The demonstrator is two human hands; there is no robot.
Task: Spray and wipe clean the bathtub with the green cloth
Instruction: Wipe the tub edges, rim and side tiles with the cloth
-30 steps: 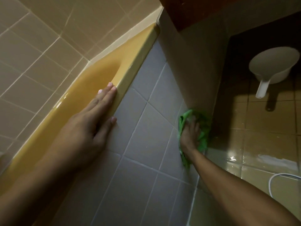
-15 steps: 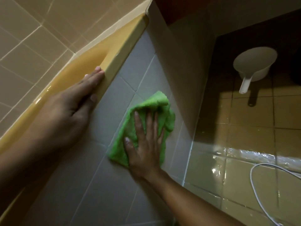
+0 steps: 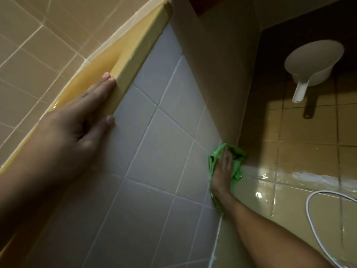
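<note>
The yellow bathtub's rim (image 3: 135, 53) runs diagonally from lower left to top centre, above its grey-tiled outer side (image 3: 146, 151). My left hand (image 3: 77, 120) rests flat on the rim, fingers straight, thumb against the grey tiles. The green cloth (image 3: 236, 163) lies bunched at the bottom of the tiled side, in the corner where it meets the wall and floor. My right hand (image 3: 222, 171) presses flat on the cloth with straight fingers. Part of the cloth is hidden under the hand.
A beige wall (image 3: 218, 64) juts out beside the tub's end. A white water scoop (image 3: 313, 62) with a handle sits on the wet tan floor tiles (image 3: 289, 171) at right. A white hose (image 3: 316, 229) curves across the lower right floor.
My right hand slid the green cloth from the middle of the grey tiles down to the bottom corner by the floor. My left hand stayed on the tub rim.
</note>
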